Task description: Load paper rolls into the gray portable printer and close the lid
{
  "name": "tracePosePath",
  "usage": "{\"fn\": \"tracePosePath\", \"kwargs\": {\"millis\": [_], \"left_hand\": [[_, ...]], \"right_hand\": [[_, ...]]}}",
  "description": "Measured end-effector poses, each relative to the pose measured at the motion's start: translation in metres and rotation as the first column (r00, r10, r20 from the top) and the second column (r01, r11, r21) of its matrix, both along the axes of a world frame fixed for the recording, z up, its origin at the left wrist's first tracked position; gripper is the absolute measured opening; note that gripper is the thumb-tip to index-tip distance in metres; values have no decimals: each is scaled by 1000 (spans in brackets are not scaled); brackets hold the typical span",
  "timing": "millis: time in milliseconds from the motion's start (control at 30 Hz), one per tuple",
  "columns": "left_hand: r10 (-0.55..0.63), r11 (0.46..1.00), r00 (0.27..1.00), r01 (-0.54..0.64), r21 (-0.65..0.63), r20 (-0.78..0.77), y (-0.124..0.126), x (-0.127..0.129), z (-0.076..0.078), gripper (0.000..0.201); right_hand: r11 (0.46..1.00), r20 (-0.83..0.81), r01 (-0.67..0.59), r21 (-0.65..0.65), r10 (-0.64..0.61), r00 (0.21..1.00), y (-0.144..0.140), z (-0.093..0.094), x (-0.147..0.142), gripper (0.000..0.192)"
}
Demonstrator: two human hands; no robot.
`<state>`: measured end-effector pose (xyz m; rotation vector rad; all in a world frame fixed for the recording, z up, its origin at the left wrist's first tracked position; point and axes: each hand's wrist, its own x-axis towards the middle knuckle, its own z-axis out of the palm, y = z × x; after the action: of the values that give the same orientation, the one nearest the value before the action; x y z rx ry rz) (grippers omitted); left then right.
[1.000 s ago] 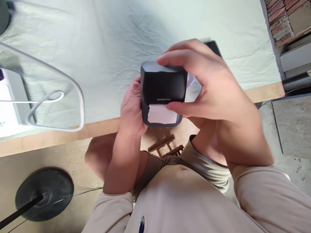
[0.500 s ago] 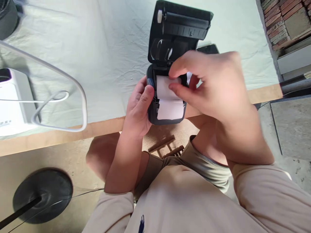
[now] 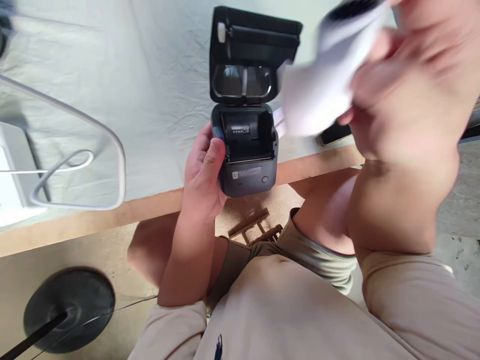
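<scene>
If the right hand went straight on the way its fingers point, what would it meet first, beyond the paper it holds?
Past the paper, probably the open lid of the printer; the right hand is blurred and its height unclear, so it might pass above.

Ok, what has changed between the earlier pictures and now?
The black hinged plastic lid of the dark grey boxy printer, shut at first, has swung up and open. The right grip has taken hold of the white paper roll and lifted it out, up and to the right. The left grip still holds the printer; the looped white cable stays at left.
</scene>
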<state>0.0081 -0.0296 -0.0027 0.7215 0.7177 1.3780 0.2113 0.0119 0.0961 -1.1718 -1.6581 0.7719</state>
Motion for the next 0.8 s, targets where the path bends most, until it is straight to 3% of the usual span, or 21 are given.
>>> {"fn": "tracePosePath", "kwargs": {"millis": [33, 100, 200, 267, 333, 433, 500, 600, 667, 733, 800], "left_hand": [[17, 1000, 1000, -17, 2, -8, 1, 0, -1, 28], [54, 998, 998, -55, -14, -38, 1, 0, -1, 31], [60, 996, 995, -65, -53, -78, 1, -2, 1, 36], [20, 997, 994, -28, -71, -109, 0, -4, 5, 38], [2, 997, 990, -14, -79, -142, 0, -5, 8, 40], [22, 996, 984, -37, -86, -176, -1, -6, 9, 39], [49, 993, 980, -68, -95, -190, -1, -7, 9, 35], [70, 988, 975, -97, -124, -210, -2, -5, 10, 32], [71, 987, 969, -102, -121, -237, -2, -3, 11, 34], [88, 990, 960, -115, -87, -266, -1, 0, 13, 35], [101, 992, 953, -120, -47, -287, -1, 1, 13, 33]], "right_hand": [[997, -157, 60, 53, -51, 986, 8, -7, 9, 17], [1000, -297, -19, -2, 18, 955, 28, -26, 22, 26], [999, -251, -45, -2, 43, 967, 54, -53, 31, 32], [997, -114, -60, 51, 66, 991, 65, -62, 30, 31], [996, 145, -40, 79, 28, 989, 72, -65, 27, 30], [1000, 521, 22, -9, -14, 853, 77, -62, 27, 49], [998, 594, 35, -52, 3, 804, 74, -55, 30, 65], [996, 615, 36, 78, -76, 785, 62, -40, 31, 63], [993, 716, -59, 103, -33, 697, 51, -33, 26, 51], [983, 814, -185, -15, 119, 569, 41, -30, 17, 48], [964, 867, -222, -143, 230, 442, 33, -31, 7, 45]]}}
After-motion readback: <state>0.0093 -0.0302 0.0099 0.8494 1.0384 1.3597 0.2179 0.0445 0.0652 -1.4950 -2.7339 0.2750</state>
